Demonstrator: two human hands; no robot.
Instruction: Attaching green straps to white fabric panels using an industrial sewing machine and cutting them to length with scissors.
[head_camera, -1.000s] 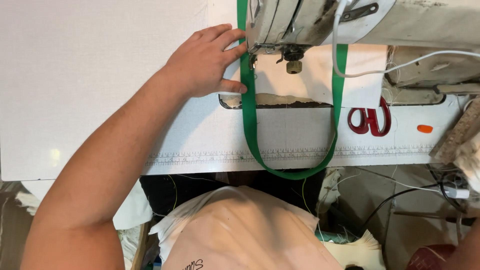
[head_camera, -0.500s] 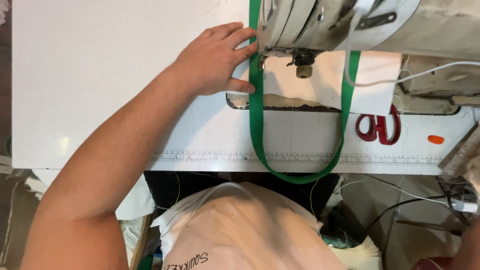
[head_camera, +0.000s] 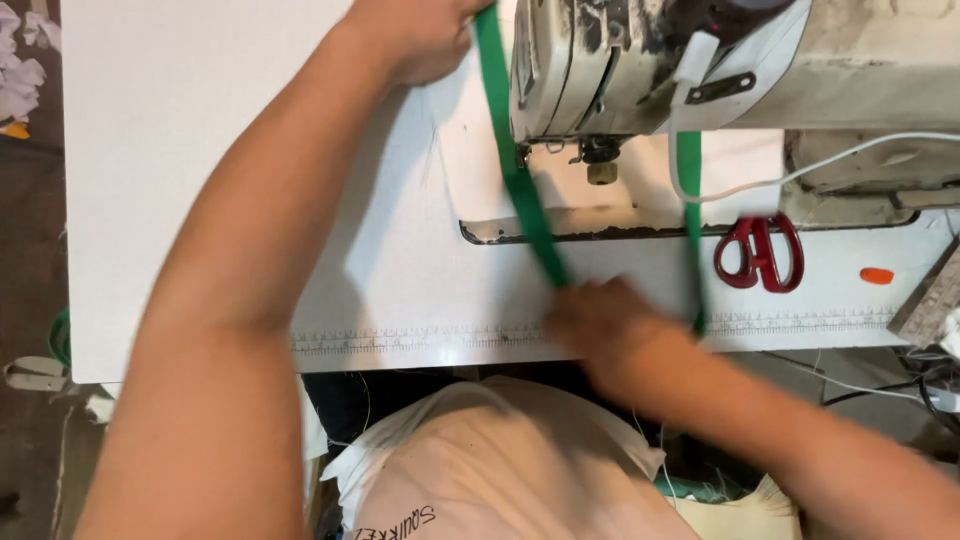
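Observation:
A green strap (head_camera: 520, 185) runs in a loop across the white table, under the head of a worn sewing machine (head_camera: 700, 60). My left hand (head_camera: 415, 35) is at the top edge of the view, gripping the strap's far end left of the machine. My right hand (head_camera: 605, 325), blurred by motion, is closed on the loop's near end at the table's front edge. The strap's second leg (head_camera: 692, 240) passes behind the machine's needle area (head_camera: 598, 160).
Red-handled scissors (head_camera: 760, 250) lie on the table right of the strap. An orange spot (head_camera: 876, 275) marks the table farther right. A white cable (head_camera: 800, 175) hangs from the machine. A printed ruler strip (head_camera: 400, 340) lines the table's front edge.
My right hand has come into view and taken hold of the loop's near end. My left hand slid away along the strap toward the top edge. The camera has moved closer.

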